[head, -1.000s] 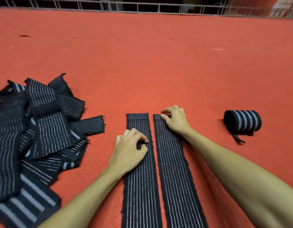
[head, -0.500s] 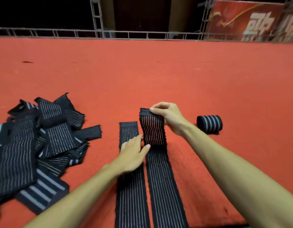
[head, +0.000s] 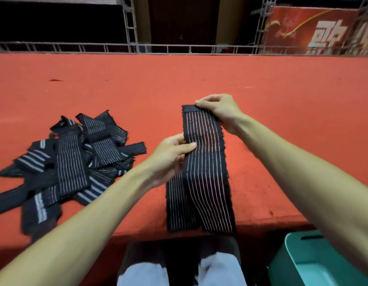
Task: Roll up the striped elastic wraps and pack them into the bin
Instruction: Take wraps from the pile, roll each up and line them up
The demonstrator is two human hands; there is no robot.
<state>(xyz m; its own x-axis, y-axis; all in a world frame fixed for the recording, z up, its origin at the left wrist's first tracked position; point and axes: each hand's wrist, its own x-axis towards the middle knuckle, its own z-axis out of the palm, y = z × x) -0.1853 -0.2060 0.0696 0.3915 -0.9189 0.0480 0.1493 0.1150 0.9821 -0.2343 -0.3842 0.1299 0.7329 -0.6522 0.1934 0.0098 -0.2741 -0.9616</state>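
Note:
A black elastic wrap with thin pale stripes [head: 205, 162] is lifted off the red table. My right hand [head: 220, 112] pinches its top end, and my left hand [head: 170, 155] pinches its left edge lower down. Its lower part drapes over the table's front edge. A second striped wrap [head: 176, 203] lies flat just to its left, partly under it. The teal bin [head: 315, 263] stands below the table at the lower right, partly hidden by my right forearm.
A loose pile of several black striped wraps [head: 71, 162] lies on the red table [head: 179, 79] to the left. A metal railing [head: 179, 48] runs along the table's far edge, with a red banner [head: 319, 29] behind. My knees show below the front edge.
The right wrap has been lifted off the table by its top end. My left hand left the other wrap and took hold of the lifted one. The view tilted; the finished roll is out of sight.

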